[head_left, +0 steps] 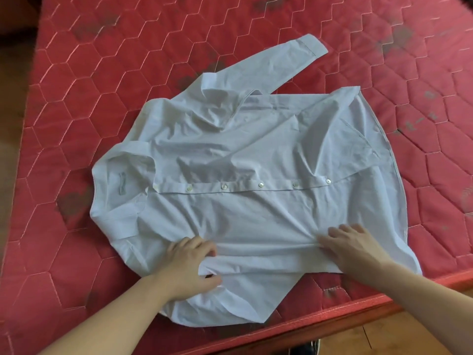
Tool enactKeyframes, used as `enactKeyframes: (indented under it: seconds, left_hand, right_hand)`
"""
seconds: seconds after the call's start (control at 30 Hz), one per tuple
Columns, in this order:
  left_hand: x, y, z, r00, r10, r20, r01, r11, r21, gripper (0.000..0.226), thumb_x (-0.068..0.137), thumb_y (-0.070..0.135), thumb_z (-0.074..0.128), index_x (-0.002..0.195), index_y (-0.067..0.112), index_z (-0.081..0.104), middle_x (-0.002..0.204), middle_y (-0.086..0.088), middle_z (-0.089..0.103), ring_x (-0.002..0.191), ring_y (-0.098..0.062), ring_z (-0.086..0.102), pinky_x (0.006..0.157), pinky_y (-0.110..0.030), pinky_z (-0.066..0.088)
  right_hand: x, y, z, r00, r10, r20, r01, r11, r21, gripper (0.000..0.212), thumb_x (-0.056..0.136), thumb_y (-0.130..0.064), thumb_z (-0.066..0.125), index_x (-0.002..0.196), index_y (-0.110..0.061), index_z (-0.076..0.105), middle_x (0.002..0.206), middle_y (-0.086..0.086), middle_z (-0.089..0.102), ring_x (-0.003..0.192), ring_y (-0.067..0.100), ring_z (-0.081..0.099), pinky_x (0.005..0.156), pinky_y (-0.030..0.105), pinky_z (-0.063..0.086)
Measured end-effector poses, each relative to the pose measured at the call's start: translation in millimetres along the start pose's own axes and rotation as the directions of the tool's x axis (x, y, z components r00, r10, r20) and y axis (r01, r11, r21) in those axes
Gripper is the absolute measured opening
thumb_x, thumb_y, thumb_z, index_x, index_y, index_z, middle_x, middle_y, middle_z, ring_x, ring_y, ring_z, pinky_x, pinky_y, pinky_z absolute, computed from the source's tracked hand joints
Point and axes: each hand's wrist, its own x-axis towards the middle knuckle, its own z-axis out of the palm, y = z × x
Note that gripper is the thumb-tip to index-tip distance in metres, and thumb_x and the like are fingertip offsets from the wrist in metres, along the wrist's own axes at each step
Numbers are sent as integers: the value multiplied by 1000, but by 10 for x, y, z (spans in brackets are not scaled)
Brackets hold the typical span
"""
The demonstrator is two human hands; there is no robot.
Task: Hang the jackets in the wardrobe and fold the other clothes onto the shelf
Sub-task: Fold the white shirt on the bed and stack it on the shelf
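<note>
I am just starting to fold: the white shirt is lying buttoned near the mattress's front edge, my left hand pinching its near sleeve, right hand pressing flat, fingers straight; nothing is shelved yet.

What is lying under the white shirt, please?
The shirt lies on a red quilted mattress, which shows all around it. The left hand grips the folded near sleeve; the right hand presses flat on it. The mattress beneath the cloth is hidden.

bare red mattress around the spread shirt, far sleeve stretched across, corners perhaps stained
</note>
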Motion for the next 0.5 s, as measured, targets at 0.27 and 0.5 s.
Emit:
enactKeyframes:
  seconds: [0.27, 0.5]
  left_hand:
    - [-214, -29, -76, 959, 277, -59, -277, 961, 4, 67, 72, 81, 46, 128, 44, 44, 119, 24, 33, 119, -2, 31, 109, -30, 25]
    - [-309, -28, 46, 833, 552, -29, -525, 806, 273, 28, 57, 50, 73, 70, 25, 68, 95, 12, 63, 97, -16, 59, 85, -35, 49]
  right_hand:
    - [-149, -565, -202, 993, 113, -21, -111, 991, 73, 37, 76, -48, 66, 105, -24, 61, 93, -2, 55, 81, 24, 61, 79, 43, 48]
    - [-276, -1724, 61, 986, -129, 103, 114, 983, 144, 41, 70, -51, 58, 106, -33, 65, 112, -3, 60, 99, 22, 58, 78, 35, 51]
